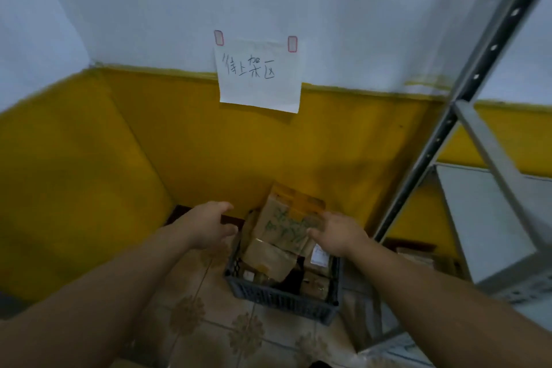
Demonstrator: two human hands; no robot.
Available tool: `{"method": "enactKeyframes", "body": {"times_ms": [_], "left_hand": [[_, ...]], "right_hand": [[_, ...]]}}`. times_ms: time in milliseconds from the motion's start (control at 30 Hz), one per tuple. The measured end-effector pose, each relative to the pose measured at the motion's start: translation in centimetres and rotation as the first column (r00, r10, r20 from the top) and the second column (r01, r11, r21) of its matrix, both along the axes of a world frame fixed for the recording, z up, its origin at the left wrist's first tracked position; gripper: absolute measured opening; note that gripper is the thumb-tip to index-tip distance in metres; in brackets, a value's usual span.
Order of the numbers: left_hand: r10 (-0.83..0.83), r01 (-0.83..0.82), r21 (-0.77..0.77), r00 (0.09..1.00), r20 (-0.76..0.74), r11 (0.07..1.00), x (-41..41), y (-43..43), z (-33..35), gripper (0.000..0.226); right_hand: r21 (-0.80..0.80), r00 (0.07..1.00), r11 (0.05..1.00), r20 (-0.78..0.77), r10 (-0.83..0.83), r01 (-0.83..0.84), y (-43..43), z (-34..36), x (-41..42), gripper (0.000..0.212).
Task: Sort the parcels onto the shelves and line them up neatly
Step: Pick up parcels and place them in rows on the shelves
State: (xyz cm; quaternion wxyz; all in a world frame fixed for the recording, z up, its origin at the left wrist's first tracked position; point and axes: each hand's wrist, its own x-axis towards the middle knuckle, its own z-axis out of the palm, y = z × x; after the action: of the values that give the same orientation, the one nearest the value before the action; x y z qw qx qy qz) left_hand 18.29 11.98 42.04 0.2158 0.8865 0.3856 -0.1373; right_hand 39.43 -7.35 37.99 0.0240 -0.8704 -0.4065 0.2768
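Both hands reach toward the grey crate (283,299) on the tiled floor. The left hand (209,225) is empty with relaxed fingers, and the right hand (339,234) is spread near the top parcel (283,218); whether it touches, I cannot tell. I think it is best to take this parcel by its two sides and lift straight, then carry it to the metal shelf rack (427,158) at right. The wall sign (258,75) reads "待上架区". The green writing on the parcel is unreadable.
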Motion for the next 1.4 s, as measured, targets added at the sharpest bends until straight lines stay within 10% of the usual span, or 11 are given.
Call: {"method": "enactKeyframes", "body": {"times_ms": [367,967,1100,1400], "left_hand": [[-0.243,0.192,-0.29,0.958,-0.151,0.938,15.2,7.7,-9.5,0.067],[0.258,-0.278,-0.475,0.96,-0.109,0.835,27.0,15.2,-30.3,0.093],[0.322,-0.326,-0.551,0.941,-0.108,0.768,25.1,15.0,-30.2,0.104],[0.375,-0.324,-0.484,0.927,0.009,0.813,19.2,13.7,-22.0,0.105]], "right_hand": [[-0.045,0.912,0.929,-0.181,-0.369,0.367,3.6,-7.9,9.6,0.062],[-0.09,0.44,0.612,-0.613,-0.656,0.786,12.9,-27.4,15.5,0.074],[-0.097,0.272,0.441,-0.663,-0.697,0.892,12.4,-27.4,14.7,0.085],[-0.007,0.283,0.395,-0.685,-0.671,0.919,10.7,-21.3,10.0,0.046]]}}
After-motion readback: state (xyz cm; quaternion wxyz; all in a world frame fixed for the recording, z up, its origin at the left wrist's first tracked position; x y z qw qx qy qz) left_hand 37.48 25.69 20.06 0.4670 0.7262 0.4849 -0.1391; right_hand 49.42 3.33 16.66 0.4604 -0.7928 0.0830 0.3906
